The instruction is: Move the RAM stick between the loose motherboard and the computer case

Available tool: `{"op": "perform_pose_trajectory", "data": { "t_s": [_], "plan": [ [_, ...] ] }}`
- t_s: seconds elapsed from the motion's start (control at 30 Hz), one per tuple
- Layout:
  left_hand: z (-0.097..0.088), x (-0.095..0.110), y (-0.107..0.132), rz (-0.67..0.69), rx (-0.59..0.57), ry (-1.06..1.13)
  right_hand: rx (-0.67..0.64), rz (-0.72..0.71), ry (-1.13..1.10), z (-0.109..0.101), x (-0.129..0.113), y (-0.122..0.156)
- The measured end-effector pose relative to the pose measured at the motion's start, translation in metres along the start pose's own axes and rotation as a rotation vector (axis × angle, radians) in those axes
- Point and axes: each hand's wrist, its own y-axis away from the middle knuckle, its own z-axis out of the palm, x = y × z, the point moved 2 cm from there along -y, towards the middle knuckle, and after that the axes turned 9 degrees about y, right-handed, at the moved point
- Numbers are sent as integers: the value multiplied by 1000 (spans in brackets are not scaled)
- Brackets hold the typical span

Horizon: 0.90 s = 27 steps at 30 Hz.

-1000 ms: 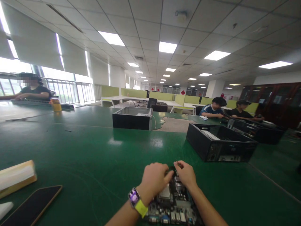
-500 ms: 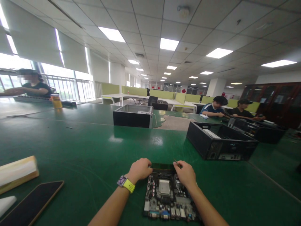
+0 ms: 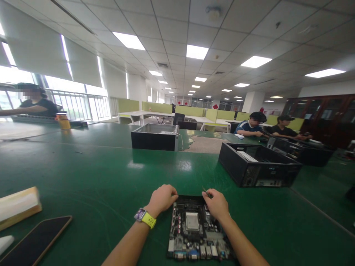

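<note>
A motherboard lies flat on the green tabletop in front of me, its ports facing me and a square silver processor near its middle. My left hand, with a yellow-strapped watch on the wrist, is closed at the board's far left corner. Its fingertips pinch the end of a dark narrow strip, which looks like a memory module along the far edge. My right hand is closed at the strip's other end. A small thin piece sticks up from its fingertips, too small to name. My right forearm covers the board's right side.
An open black computer case stands to the right, another case farther ahead. A dark phone-like slab and a pale yellowish block lie at left. Beyond them is an orange jar. Several people sit at the far sides.
The view has shifted slightly. The strip between my hands showed a greenish face before and looks darker and narrower now. Both hands stay at the board's far edge.
</note>
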Motion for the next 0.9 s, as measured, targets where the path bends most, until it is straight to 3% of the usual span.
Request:
{"op": "perform_pose_trajectory", "data": {
  "t_s": [0.23, 0.9],
  "plan": [
    [0, -3, -1, 49, 7, 1, 52, -28, -72, -1, 0, 0],
    [1, -6, -2, 82, 0, 14, 38, -30, -45, 0, 1, 0]
  ]
}}
